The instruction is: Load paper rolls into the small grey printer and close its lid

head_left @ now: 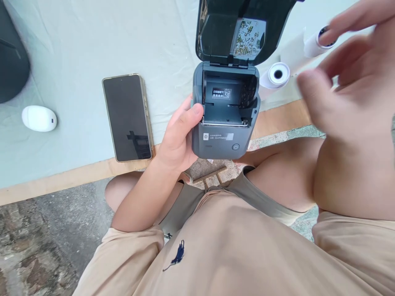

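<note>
My left hand (182, 137) grips a dark grey portable label printer (219, 142) by its left side, thumb on the rim. The printer's lid (228, 33) stands swung up, and its paper bay shows no roll inside. A power button and small printed labels are on its front. At the right, my right hand (352, 78) is raised with its fingers apart, slightly blurred and with nothing visible in it. One white paper roll (279, 75) stands on the table between the printer and that hand. Another paper roll (316, 44) lies behind, partly covered by a fingertip.
A smartphone (128, 119) with a dark screen lies left of the printer. Further left are a white earbud case (39, 118) and a dark rounded object (12, 57), cut off by the frame. A pale sheet covers the table (70, 49), whose wooden edge runs above my knees.
</note>
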A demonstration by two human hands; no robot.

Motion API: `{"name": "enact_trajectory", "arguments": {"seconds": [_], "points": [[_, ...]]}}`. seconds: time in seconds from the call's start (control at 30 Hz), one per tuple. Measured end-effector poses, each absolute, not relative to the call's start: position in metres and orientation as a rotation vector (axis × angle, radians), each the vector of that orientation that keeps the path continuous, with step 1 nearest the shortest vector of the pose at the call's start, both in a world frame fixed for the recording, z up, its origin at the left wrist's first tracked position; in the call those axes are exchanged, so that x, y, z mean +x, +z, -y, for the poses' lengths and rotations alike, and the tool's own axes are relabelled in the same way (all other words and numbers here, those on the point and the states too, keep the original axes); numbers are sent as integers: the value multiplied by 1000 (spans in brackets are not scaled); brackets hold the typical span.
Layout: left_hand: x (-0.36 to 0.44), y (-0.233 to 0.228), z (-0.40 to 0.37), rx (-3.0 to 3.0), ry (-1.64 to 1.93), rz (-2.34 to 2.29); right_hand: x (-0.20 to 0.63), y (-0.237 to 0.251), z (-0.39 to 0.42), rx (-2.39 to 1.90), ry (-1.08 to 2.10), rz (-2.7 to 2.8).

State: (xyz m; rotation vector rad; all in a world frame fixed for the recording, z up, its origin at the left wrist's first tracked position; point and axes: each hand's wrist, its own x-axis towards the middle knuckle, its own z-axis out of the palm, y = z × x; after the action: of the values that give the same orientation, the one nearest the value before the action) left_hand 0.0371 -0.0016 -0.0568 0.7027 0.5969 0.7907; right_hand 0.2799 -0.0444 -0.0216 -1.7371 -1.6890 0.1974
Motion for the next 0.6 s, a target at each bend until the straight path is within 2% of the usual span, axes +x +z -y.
{"name": "enact_trajectory", "arguments": {"seconds": [0.1, 0.2, 0.33, 0.47, 0.53, 0.6], "points": [[37, -58, 2, 684, 807, -534, 264, -26, 39, -1796, 294, 1956], [37, -61, 2, 666, 806, -502, 257, -31, 32, -1846, 265, 1996], [39, -62, 2, 668, 813, -481, 254, -30, 35, -1773, 313, 1797], [40, -61, 2, 673, 877, -521, 251, -22, 41, -1552, 229, 1486], [39, -60, 3, 654, 892, -527, 249, -14, 40, -1510, 403, 1314], [38, -59, 3, 637, 891, -527, 248, -4, 37, -1543, 791, 1185]]}}
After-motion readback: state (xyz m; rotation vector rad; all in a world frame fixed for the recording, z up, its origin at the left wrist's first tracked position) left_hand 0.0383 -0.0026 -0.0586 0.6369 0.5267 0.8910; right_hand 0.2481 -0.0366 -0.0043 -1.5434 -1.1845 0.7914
